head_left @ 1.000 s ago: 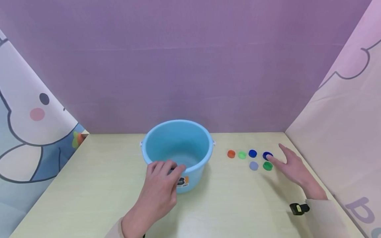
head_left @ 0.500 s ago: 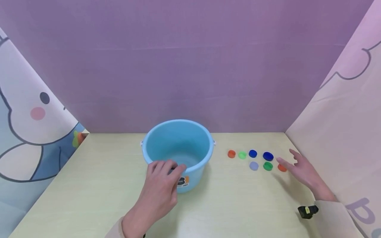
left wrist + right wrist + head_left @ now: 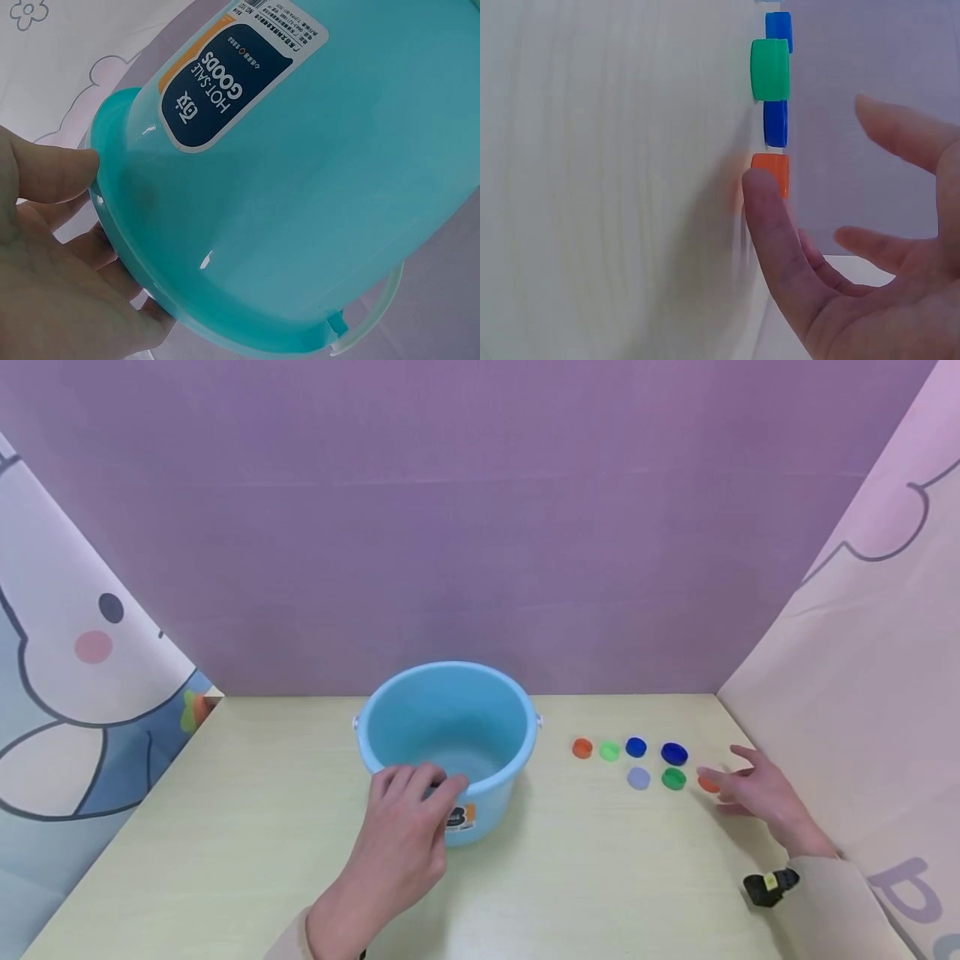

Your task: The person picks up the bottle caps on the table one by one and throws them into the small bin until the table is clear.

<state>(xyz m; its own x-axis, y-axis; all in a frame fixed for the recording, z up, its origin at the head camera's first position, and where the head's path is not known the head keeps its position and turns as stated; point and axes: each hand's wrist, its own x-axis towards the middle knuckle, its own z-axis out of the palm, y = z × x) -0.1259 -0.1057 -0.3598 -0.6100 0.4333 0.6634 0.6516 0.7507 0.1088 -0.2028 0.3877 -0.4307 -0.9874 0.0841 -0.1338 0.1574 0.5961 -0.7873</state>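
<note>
My left hand [image 3: 401, 839] grips the near rim of a light blue bucket [image 3: 491, 810], with the thumb outside, as the left wrist view shows. My right hand [image 3: 768, 797] is low at the right of the table, fingers spread and loosely bent. Its thumb lies right at an orange bottle cap [image 3: 772, 171], partly covering it in both views. Just left of that cap lie a green cap [image 3: 673, 778] and a dark blue cap [image 3: 674, 754]. Seen into from above, the bucket shows its bare bottom.
Further left on the table [image 3: 570, 893] lie a pale blue cap [image 3: 639, 778], a blue cap [image 3: 636, 747], a light green cap [image 3: 610, 751] and another orange cap [image 3: 582, 748]. A purple cloth wall [image 3: 465, 527] stands behind, with printed panels at both sides.
My right hand has moved right and toward me, from the dark blue cap to the orange cap at the right end, its fingers lowering around it. My left hand and the bucket have stayed put.
</note>
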